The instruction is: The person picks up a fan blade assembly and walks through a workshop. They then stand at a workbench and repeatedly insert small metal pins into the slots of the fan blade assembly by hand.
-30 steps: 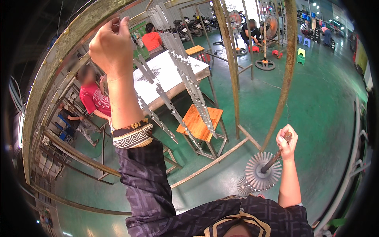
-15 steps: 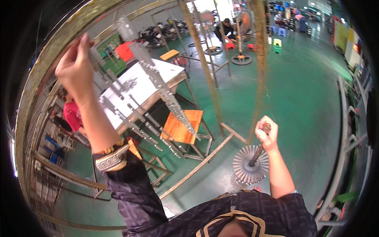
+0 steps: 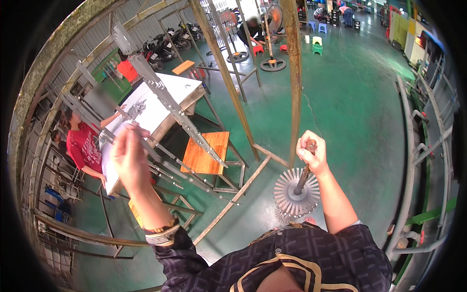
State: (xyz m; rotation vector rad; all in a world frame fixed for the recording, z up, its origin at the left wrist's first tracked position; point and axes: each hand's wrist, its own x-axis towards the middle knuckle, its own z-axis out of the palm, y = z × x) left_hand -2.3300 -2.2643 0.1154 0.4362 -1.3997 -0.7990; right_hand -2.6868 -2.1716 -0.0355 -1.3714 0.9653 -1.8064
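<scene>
My right hand (image 3: 314, 155) is wrapped round the top of a brown upright rod (image 3: 302, 181). Lower on that rod is a round rack of radiating grey metal strips (image 3: 310, 195), with a smaller ring of the same kind beneath it. On the left, my raised left hand (image 3: 130, 158) has its fingers drawn together in a pinch beside several hanging chains of small grey metal parts (image 3: 172, 109). The fingertips are slightly blurred, and what they hold, if anything, is hidden.
A rusty metal frame (image 3: 295, 73) stands around the hanging parts, its base bar (image 3: 231, 202) crossing the floor. Behind are a white-topped table (image 3: 180, 88), a wooden stool (image 3: 206, 152) and a person in red (image 3: 83, 146). Pipe rails (image 3: 406, 126) run along the right.
My left hand has come down and inward from high at the upper left. The view has turned right. My right hand keeps hold of the rod.
</scene>
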